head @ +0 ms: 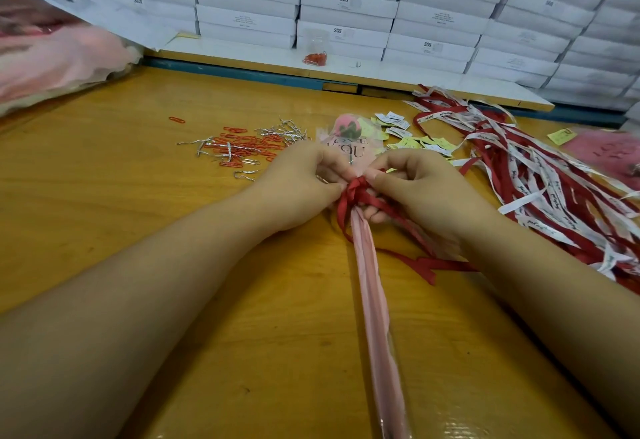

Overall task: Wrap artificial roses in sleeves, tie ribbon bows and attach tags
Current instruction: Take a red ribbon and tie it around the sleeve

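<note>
A pink artificial rose (347, 126) lies in a clear and pink sleeve (372, 286) along the middle of the wooden table, bloom pointing away from me. A red ribbon (356, 193) is looped around the sleeve's neck, its tails trailing to the right. My left hand (304, 182) pinches the ribbon from the left side of the neck. My right hand (419, 189) pinches it from the right, fingers curled round a loop. Small white and yellow tags (403, 130) lie just beyond my hands.
Red paper clips and silver twist ties (242, 146) are scattered at left of centre. A heap of red and white ribbons (540, 175) covers the right side. Pink sleeves (52, 61) are piled far left. Stacked white boxes (346, 2) wall off the back.
</note>
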Action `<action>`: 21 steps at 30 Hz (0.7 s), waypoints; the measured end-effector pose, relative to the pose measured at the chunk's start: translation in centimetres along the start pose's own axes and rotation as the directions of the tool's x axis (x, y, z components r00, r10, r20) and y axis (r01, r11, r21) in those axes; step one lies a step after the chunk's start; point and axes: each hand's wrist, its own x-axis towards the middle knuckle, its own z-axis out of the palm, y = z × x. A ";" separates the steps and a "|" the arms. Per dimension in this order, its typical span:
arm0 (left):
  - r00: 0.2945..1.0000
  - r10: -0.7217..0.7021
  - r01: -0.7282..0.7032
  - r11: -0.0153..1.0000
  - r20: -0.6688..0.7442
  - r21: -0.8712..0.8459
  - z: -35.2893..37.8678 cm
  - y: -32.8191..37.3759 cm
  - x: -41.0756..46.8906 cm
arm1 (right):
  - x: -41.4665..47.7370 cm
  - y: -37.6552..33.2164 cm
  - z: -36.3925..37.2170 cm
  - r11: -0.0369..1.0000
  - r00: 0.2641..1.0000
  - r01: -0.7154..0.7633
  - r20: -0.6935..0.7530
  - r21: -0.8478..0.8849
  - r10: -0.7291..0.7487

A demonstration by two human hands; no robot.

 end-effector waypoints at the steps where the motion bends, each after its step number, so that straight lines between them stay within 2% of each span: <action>1: 1.000 -0.020 0.020 1.000 0.002 -0.022 0.1 0.0 0.0 | 0.0 0.1 0.0 1.000 1.000 -0.004 -0.017 -0.009 0.004; 4: 0.998 -0.065 0.065 0.997 -0.002 -0.034 0.1 -0.2 0.0 | 0.1 0.3 0.0 0.999 0.994 -0.001 -0.109 -0.039 -0.003; 8: 0.996 -0.082 0.083 0.996 -0.043 0.032 -0.1 -0.3 0.2 | 0.3 0.2 -0.4 0.993 0.971 -0.031 -0.240 -0.118 0.002; 13: 0.991 -0.078 0.098 0.975 -0.108 0.199 -0.5 -0.2 0.3 | 0.5 0.2 -1.1 0.964 0.974 -0.101 -0.224 -0.245 0.045; 18: 0.983 -0.113 0.153 0.944 -0.146 0.293 -1.1 -0.2 0.3 | 0.6 0.3 -2.0 0.878 0.979 -0.103 -0.203 -0.467 0.007; 21: 0.978 -0.115 0.169 0.924 -0.173 0.344 -1.3 -0.4 0.3 | 0.7 0.4 -2.2 0.848 0.981 -0.096 -0.194 -0.521 -0.008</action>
